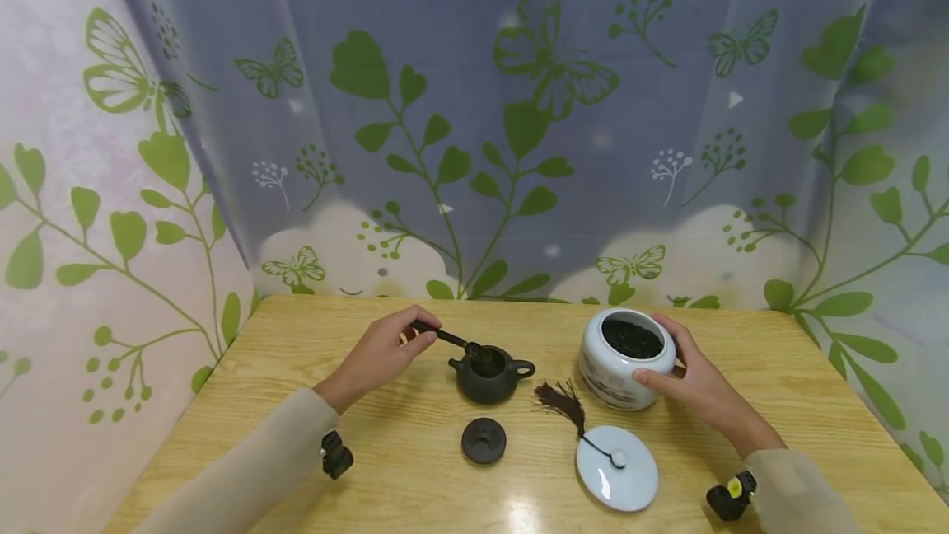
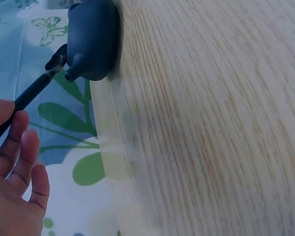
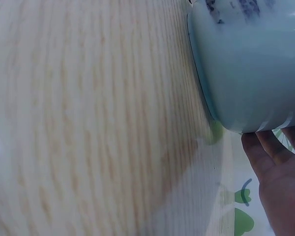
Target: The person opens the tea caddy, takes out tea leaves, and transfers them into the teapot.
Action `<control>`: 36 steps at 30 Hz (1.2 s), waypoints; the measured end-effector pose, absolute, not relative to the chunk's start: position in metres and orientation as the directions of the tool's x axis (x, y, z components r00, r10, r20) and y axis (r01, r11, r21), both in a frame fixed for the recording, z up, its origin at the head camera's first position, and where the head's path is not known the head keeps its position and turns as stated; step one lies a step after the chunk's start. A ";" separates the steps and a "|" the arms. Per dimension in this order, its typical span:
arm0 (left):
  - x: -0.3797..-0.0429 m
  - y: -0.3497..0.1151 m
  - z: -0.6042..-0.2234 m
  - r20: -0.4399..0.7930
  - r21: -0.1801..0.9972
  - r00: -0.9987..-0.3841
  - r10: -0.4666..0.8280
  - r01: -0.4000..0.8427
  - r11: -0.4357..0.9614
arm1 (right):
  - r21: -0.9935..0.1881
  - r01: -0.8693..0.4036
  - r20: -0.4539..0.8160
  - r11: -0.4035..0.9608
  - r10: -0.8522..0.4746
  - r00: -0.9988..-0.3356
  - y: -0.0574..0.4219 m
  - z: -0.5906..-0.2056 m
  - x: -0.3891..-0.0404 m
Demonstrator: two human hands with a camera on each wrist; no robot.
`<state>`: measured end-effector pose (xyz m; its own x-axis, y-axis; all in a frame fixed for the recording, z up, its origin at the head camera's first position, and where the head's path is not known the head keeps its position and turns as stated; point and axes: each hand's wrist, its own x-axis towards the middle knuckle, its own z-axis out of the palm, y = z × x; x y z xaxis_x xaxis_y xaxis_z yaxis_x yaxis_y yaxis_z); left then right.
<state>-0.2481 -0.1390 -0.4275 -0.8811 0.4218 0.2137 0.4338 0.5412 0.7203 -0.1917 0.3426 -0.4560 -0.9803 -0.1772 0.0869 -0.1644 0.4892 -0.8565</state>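
Note:
My left hand (image 1: pixel 387 350) pinches the dark handle of a small tea scoop (image 1: pixel 450 337). The scoop's bowl is at the open mouth of a black teapot (image 1: pixel 487 386), with dark leaf-like bits at its tip; part of the bowl is hard to make out. In the left wrist view, thumb and forefinger hold the scoop (image 2: pixel 32 92) beside the teapot (image 2: pixel 93 39). My right hand (image 1: pixel 704 390) grips a white porcelain jar (image 1: pixel 611 373) from the right, thumb at the front. Dark tea leaves (image 1: pixel 633 339) lie inside. The right wrist view shows fingers against the jar (image 3: pixel 255 73).
The teapot's round black lid (image 1: pixel 484 441) lies in front of it. Nearer the front right is the jar's white lid (image 1: pixel 623 484), with a brown tassel (image 1: pixel 563 404) tied to its knob. A patterned curtain (image 1: pixel 460 122) hangs behind the wooden table (image 1: pixel 400 468).

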 end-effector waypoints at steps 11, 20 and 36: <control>-0.250 -0.142 -0.423 0.314 0.623 -0.842 0.439 0.531 0.574 | -0.857 -0.161 0.088 0.490 -0.169 -0.982 0.343 -0.458 -0.193; -0.251 -0.139 -0.416 0.379 0.524 -0.772 0.509 0.633 0.570 | -0.858 -0.158 0.086 0.490 -0.166 -0.982 0.343 -0.457 -0.191; -0.249 -0.132 -0.408 0.298 0.703 -0.858 0.418 0.494 0.512 | -0.862 -0.159 0.086 0.481 -0.169 -0.982 0.342 -0.455 -0.191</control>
